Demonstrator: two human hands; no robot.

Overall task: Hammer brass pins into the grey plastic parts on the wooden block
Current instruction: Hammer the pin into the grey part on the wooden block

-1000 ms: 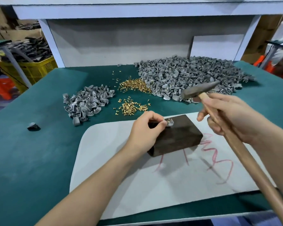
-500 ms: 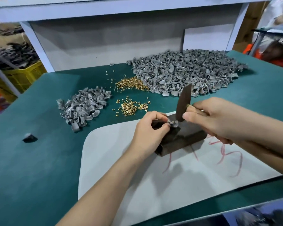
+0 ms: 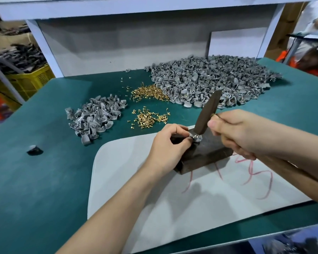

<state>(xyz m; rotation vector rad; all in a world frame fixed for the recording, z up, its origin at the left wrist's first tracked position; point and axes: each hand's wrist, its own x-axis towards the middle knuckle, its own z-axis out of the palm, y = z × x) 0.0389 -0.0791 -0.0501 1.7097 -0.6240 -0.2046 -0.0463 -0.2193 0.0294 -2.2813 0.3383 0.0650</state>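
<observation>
A dark wooden block [image 3: 207, 153] lies on a white mat [image 3: 128, 180]. My left hand [image 3: 167, 145] pinches a small grey plastic part [image 3: 195, 138] on the block's top. My right hand [image 3: 240, 132] grips a wooden-handled hammer just below its head. The dark hammer head [image 3: 208, 112] stands upright with its lower face down on the part. Loose brass pins lie in two heaps, a near heap [image 3: 149, 119] and a far heap [image 3: 149, 93].
A big heap of grey parts [image 3: 209, 79] fills the back right of the green table [image 3: 35, 180]; a smaller heap of grey parts [image 3: 94, 117] lies at left. One dark part [image 3: 34, 149] lies alone far left. A yellow crate [image 3: 28, 79] stands beyond the table's left edge.
The hammer came down from a raised position onto the grey part on the block. My left hand kept pinching the part throughout.
</observation>
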